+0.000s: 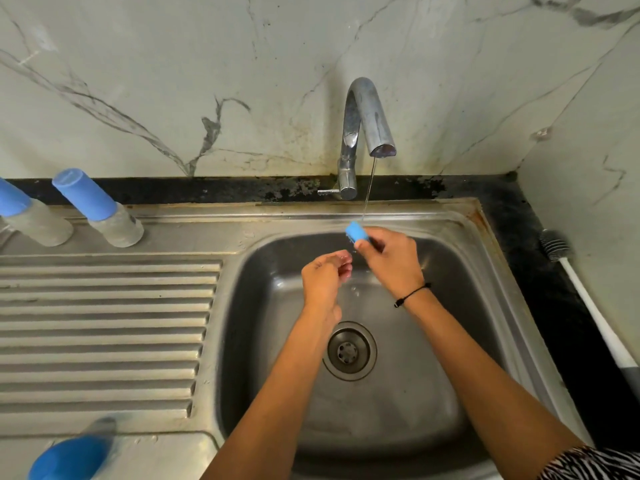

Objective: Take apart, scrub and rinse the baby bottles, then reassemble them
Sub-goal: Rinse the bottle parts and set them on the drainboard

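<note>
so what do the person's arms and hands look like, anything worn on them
Both forearms are bare. The right hand has a thin black cord bracelet at its wrist, and a black-and-white zebra-striped sleeve shows at the bottom right corner. The left hand and its wrist show no jewellery or sleeve.
</note>
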`<state>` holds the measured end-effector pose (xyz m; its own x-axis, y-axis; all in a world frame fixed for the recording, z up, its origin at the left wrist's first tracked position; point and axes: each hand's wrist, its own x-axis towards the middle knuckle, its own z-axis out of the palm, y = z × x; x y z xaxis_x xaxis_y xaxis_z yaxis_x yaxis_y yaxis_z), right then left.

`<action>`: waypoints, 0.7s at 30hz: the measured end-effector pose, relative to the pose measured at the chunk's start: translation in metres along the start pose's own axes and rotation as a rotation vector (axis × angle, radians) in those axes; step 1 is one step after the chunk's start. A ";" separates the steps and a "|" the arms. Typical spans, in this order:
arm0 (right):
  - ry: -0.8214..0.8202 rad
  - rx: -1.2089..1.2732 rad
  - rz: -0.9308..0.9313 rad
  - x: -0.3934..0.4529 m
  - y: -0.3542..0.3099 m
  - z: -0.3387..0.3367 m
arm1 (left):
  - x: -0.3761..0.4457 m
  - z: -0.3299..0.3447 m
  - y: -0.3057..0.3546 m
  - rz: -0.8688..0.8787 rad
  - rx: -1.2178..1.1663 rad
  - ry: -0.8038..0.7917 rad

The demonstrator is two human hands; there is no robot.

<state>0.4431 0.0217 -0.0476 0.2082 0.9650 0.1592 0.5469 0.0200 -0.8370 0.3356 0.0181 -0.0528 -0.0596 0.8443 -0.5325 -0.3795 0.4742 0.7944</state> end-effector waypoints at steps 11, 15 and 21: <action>0.013 -0.445 -0.599 -0.004 0.003 -0.005 | -0.016 0.001 0.012 -0.048 -0.035 -0.057; -0.016 0.061 -0.005 -0.022 -0.014 -0.007 | -0.034 -0.002 0.019 0.119 0.078 -0.077; -0.339 0.099 0.062 -0.044 -0.047 -0.017 | -0.071 -0.036 0.021 0.424 0.511 0.009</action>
<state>0.4221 -0.0257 -0.0066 -0.0510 0.9967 -0.0626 0.4567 -0.0324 -0.8890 0.2986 -0.0414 -0.0091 -0.1164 0.9827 -0.1438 0.1638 0.1618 0.9731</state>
